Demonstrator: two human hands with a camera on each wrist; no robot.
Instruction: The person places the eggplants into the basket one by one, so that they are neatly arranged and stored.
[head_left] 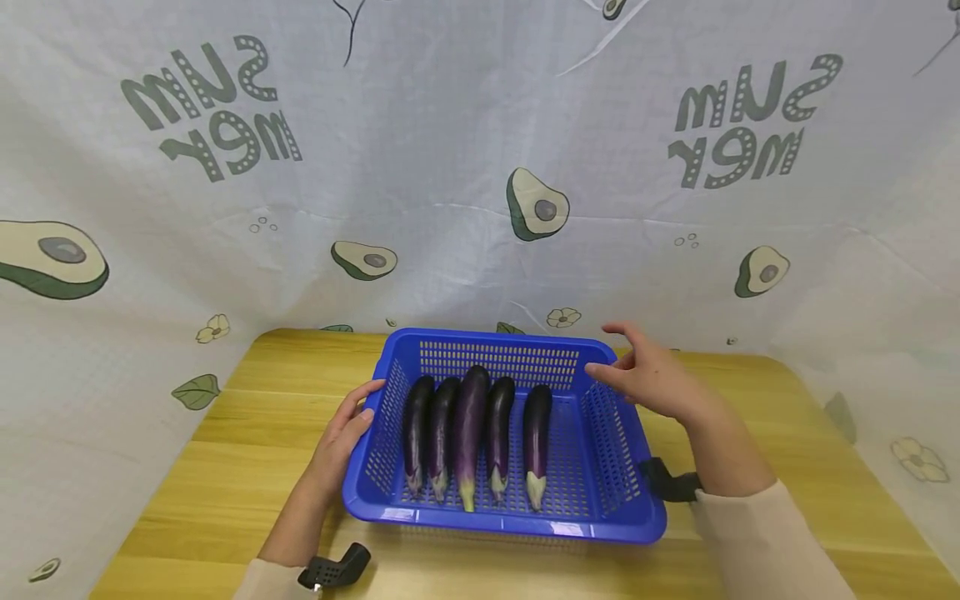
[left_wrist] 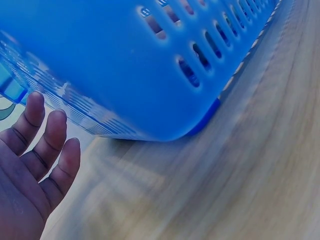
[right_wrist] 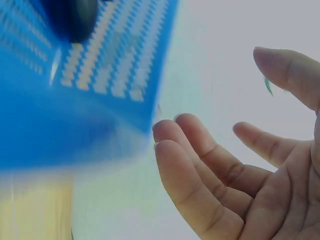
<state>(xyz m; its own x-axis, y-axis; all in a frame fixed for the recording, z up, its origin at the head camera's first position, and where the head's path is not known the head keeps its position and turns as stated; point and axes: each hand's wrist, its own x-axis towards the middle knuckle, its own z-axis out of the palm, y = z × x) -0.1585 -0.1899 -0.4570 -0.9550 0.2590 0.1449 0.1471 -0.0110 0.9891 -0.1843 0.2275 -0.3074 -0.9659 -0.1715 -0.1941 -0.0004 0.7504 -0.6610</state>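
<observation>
A blue plastic basket (head_left: pixel 517 522) with slotted walls sits on the table. Inside lie several dark purple eggplants (head_left: pixel 470 425) side by side, stem ends toward me; the rightmost eggplant (head_left: pixel 537 433) has a small gap beside it. At the basket's left rim is my left hand (head_left: pixel 341 437), its index finger and thumb by the edge, the other fingers loosely bent beside the outer wall (left_wrist: pixel 100 60). Whether it touches the rim I cannot tell. My right hand (head_left: pixel 648 375) hovers by the back right corner with fingers spread and nothing in them; its fingertips (right_wrist: pixel 167 150) are near the rim.
The wooden table (head_left: pixel 247 433) extends on both sides of the basket. Behind it hangs a pale curtain (head_left: pixel 450 167) printed with avocados and lettering. Each wrist carries a black camera mount, such as the left mount (head_left: pixel 335 568).
</observation>
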